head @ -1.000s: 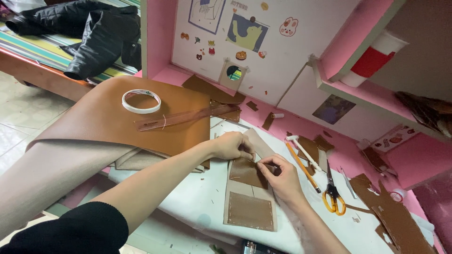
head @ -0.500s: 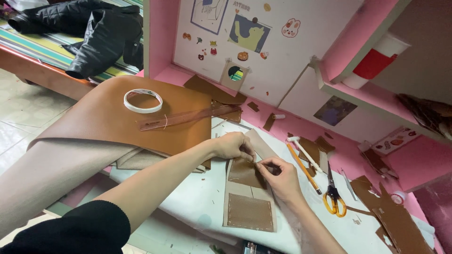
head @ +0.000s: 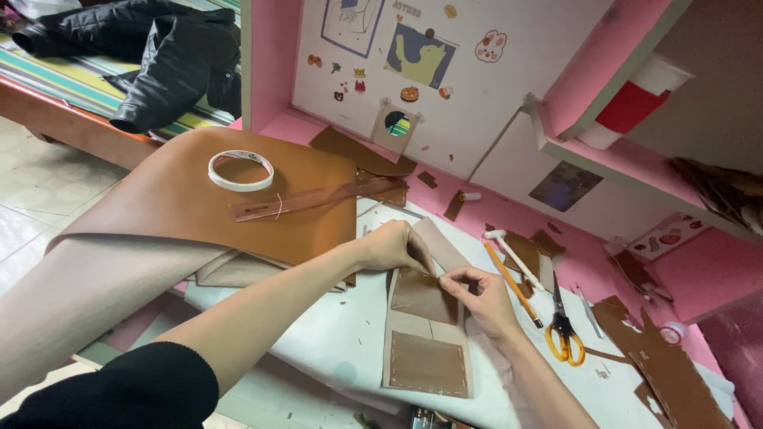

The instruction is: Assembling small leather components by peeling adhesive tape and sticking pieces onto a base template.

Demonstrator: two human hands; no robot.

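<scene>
A long stitched leather piece (head: 427, 349), brown panels on a beige backing, lies on the white work mat (head: 334, 342). My left hand (head: 395, 246) presses down on its upper end, fingers curled over the edge. My right hand (head: 479, 296) pinches the right edge of the upper brown panel, thumb and forefinger closed on it; whether a needle sits between them I cannot tell.
A large tan leather sheet (head: 199, 206) drapes off the left, carrying a tape roll (head: 240, 170) and a clear ruler (head: 318, 199). Yellow-handled scissors (head: 563, 334), a pencil (head: 513, 284) and a small mallet (head: 513, 253) lie right of my hands. Brown scraps (head: 668, 373) litter the pink desk.
My right hand has shifted slightly up along the panel's edge toward my left hand. The leather piece stays in place.
</scene>
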